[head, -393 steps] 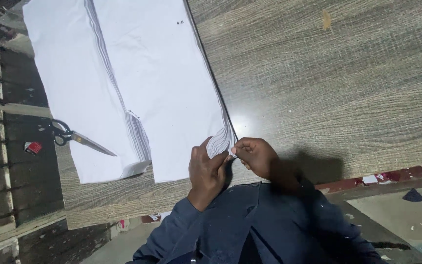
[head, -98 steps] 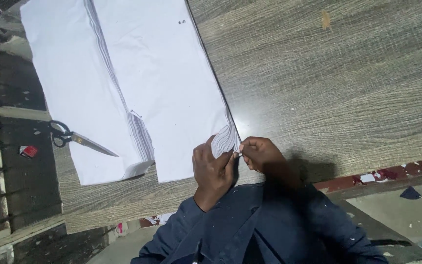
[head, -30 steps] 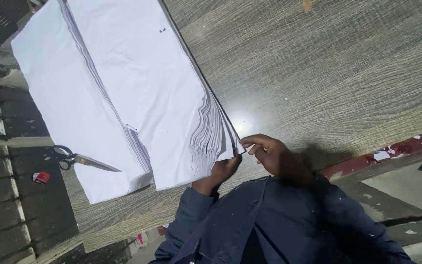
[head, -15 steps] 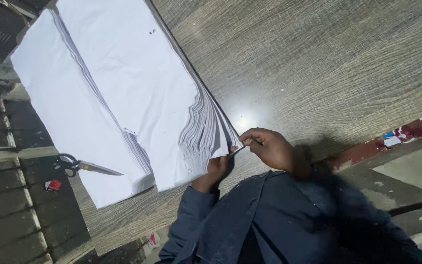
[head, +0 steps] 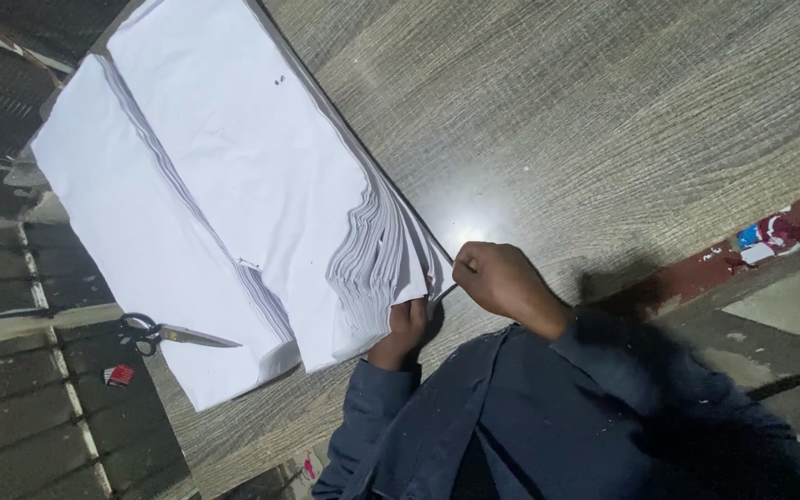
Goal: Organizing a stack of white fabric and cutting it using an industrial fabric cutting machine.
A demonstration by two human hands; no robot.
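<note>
Two stacks of white sheets lie side by side on a grey wood-grain table (head: 622,120). The larger stack (head: 261,176) has its near corner fanned up into many thin layers. My left hand (head: 406,326) is tucked under that fanned corner and holds the layers up with its fingers. Just to the right, my right hand (head: 502,278) is closed in a pinch on a thin sheet edge at the corner's tip. The smaller stack (head: 131,241) lies flat to the left, untouched. Dark blue sleeves cover both my arms.
Black-handled scissors (head: 164,333) lie on the near left corner of the smaller stack. A small red item (head: 119,375) sits on the dark slatted surface beside them. The table's edge (head: 770,231) at the right shows chipped red paint, with floor beyond.
The stack's corner has fanned up higher. My left hand went from resting on top of the corner to underneath it. My right hand stays pinched at the tip. The view shifted.
</note>
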